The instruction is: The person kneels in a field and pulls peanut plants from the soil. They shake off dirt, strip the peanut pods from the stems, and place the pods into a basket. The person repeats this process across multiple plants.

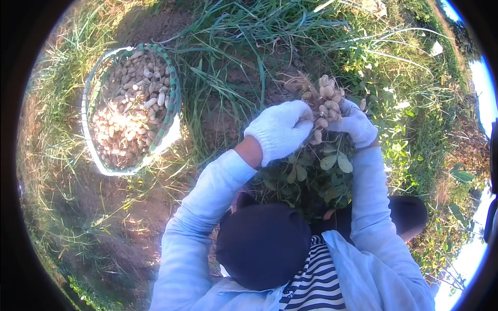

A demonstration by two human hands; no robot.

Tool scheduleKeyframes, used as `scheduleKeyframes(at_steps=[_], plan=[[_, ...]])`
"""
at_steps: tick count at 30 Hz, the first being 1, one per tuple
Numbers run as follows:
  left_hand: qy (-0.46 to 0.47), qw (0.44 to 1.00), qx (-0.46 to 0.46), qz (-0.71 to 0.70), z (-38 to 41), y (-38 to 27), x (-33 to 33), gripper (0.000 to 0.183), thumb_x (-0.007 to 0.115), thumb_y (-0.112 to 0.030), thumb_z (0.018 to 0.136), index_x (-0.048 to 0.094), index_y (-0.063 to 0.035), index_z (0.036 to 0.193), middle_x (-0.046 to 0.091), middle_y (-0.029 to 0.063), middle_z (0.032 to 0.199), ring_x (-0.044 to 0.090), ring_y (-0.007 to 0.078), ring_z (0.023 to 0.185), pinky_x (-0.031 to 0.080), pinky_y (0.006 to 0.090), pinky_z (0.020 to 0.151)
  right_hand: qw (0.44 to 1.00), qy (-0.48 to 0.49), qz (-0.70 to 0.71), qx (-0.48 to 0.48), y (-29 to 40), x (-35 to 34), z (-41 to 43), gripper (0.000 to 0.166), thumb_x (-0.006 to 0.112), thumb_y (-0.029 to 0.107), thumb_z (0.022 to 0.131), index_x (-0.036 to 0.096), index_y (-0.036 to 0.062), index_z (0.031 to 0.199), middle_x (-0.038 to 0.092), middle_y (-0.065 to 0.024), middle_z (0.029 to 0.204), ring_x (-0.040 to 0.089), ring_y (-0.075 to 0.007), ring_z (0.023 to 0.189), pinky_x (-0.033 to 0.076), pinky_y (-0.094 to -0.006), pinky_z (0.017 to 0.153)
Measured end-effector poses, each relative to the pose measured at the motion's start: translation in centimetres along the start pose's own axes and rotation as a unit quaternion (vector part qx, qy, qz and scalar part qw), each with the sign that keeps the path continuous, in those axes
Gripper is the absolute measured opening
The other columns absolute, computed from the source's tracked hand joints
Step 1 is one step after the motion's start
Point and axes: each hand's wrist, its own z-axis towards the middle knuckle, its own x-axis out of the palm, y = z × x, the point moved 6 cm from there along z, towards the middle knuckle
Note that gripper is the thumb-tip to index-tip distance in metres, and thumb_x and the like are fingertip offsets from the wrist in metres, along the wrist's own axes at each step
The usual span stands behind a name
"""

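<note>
My left hand [281,130], in a white knitted glove, has its curled fingers at the left side of a cluster of peanut pods [330,103]. What lies between those fingers is hidden. On the cluster's right, my right hand [355,123], gloved too, is closed around the peanut plant just behind the pods. Thin pale roots [297,82] stick out past the pods, away from me. The plant's green leaves [336,162] hang down between my forearms towards my lap.
To the left stands a basket [86,128] with a green and white rim, filled with peanut pods [128,116]. Long green grass [225,77] lies across the soil between basket and hands. Low leafy plants [412,147] grow on the right. My dark-clad knee [264,245] is bent up in front of me.
</note>
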Motion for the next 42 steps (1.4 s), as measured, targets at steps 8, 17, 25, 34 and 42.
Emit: scheduleKeyframes(at_steps=[8, 17, 25, 34, 42], plan=[[-0.026, 0.959, -0.069, -0.273, -0.7, 3.1, 0.4, 0.033, 0.056, -0.009, 0.098, 0.058, -0.002, 0.13, 0.066, 0.0079, 0.108, 0.066, 0.0122, 0.082, 0.059, 0.0275, 0.073, 0.993, 0.02, 0.113, -0.006, -0.3, -0.7, -0.1, 0.066, 0.075, -0.009, 0.07, 0.06, -0.0007, 0.133, 0.069, -0.0072, 0.122, 0.066, -0.02, 0.114, 0.052, -0.0353, 0.102], [0.052, 0.994, -0.072, 0.066, 2.9, 2.8, 3.3, 0.055, 0.072, -0.041, 0.089, 0.062, -0.0007, 0.125, 0.069, 0.0133, 0.099, 0.068, 0.0209, 0.089, 0.055, 0.0328, 0.08, 0.999, 0.023, 0.046, 0.001, -0.5, -0.5, -0.2, 0.062, 0.081, -0.004, 0.07, 0.063, 0.0009, 0.129, 0.07, -0.0048, 0.12, 0.065, -0.0161, 0.113, 0.048, -0.0332, 0.104], [0.155, 0.931, -0.198, -0.263, -1.1, 4.1, 4.4, 0.028, 0.056, -0.036, 0.101, 0.061, -0.0083, 0.096, 0.062, 0.0005, 0.069, 0.049, 0.0043, 0.045, 0.038, 0.019, 0.04, 0.994, 0.088, 0.055, 0.025, 0.0, 1.6, -0.5, 0.064, 0.084, -0.005, 0.071, 0.063, 0.0025, 0.132, 0.069, -0.0054, 0.123, 0.065, -0.0147, 0.111, 0.052, -0.033, 0.102], [-0.209, 0.936, -0.237, -0.157, -2.1, 10.2, -1.3, 0.03, 0.049, -0.033, 0.104, 0.051, -0.0038, 0.107, 0.06, 0.0055, 0.073, 0.053, 0.0108, 0.046, 0.042, 0.0255, 0.04, 0.999, 0.037, 0.03, 0.002, -0.2, 1.5, 0.2, 0.065, 0.083, -0.001, 0.071, 0.063, 0.0046, 0.133, 0.068, -0.0042, 0.125, 0.064, -0.0157, 0.116, 0.046, -0.034, 0.107], [0.045, 0.808, -0.081, -0.582, -2.7, 5.6, -0.5, 0.026, 0.06, -0.024, 0.101, 0.057, -0.0039, 0.117, 0.064, 0.0219, 0.118, 0.071, 0.0279, 0.104, 0.065, 0.0377, 0.079, 0.996, 0.022, 0.082, 0.004, 0.3, 0.1, -0.3, 0.066, 0.076, -0.006, 0.07, 0.061, 0.0019, 0.133, 0.07, -0.0056, 0.121, 0.066, -0.0169, 0.112, 0.049, -0.0335, 0.104]])
